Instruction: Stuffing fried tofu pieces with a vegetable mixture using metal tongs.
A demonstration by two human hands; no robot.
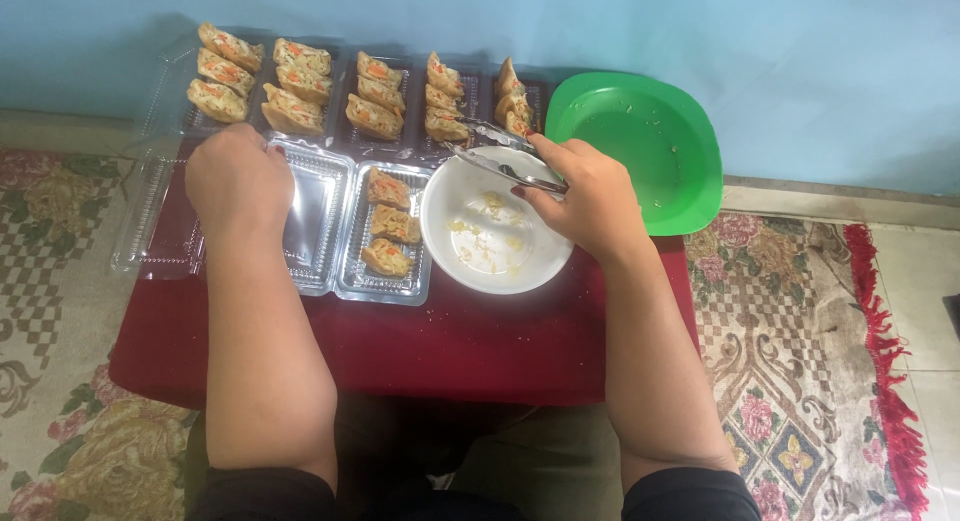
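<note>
Head camera looks down on a low table with a dark red cloth, and the white bowl in the middle is the thing to find everything else by. That bowl holds only crumbs and oily bits. The right hand rests at the bowl's right rim with its fingers curled tight around metal tongs; the tongs point left and up over the bowl's far edge, tips a little apart with nothing between them, likely held low so food does not drop far. Just left of the bowl sits a clear plastic tray with three stuffed rolls laid in a neat column, so they fit the narrow box. Further left is an empty clear tray, and the left hand lies on its far-left edge, fingers bent downward, seeming to keep it from sliding; I cannot tell if it grips anything. Behind the bowl stands a row of filled trays, each with three rolls. Right of the bowl, behind it, is a green square plate with only smears. No labels show on any box.
</note>
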